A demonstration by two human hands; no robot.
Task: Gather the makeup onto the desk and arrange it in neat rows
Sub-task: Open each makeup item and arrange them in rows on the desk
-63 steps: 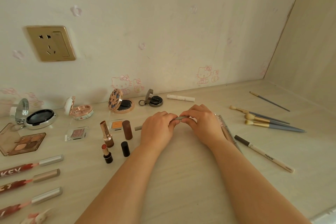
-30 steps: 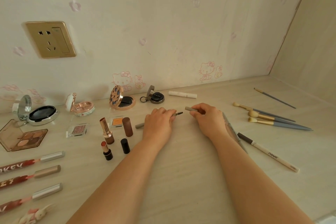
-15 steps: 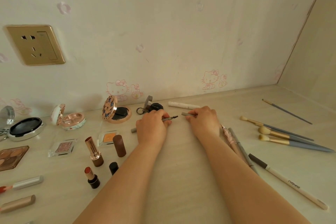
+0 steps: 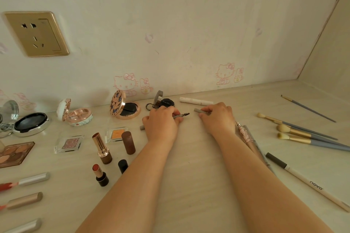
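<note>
- We've got the left hand (image 4: 161,125) curled round a grey brow pencil (image 4: 178,116), low on the desk (image 4: 189,185). The spoolie tip pokes out toward the right hand, and the pencil's back end sticks out the other side of the fist.
- The right hand (image 4: 217,119) is pinching the grey cap (image 4: 198,110) between thumb and fingers. Cap and spoolie tip are apart, just a small gap between them.
- Just past the left hand's knuckles sits a small black pot (image 4: 166,102) with its lid up, and beyond the right hand lies a white tube (image 4: 196,101), both close to the wall edge, so not much room going forward.
- Left of the left hand it's crowded: open compact (image 4: 125,108), orange eyeshadow pan (image 4: 116,134), brown lipstick cap (image 4: 128,143), and an open lipstick (image 4: 101,148) standing upright.
- Tucked right against the right wrist are a pink ornate pen (image 4: 244,132) and a grey pencil beside it. Further right, a white novo pencil (image 4: 306,181) and a bunch of makeup brushes (image 4: 303,134), well apart from the hand.
- Biggest open patch for us is the bare desk between and under the two forearms, running back toward the near edge.
</note>
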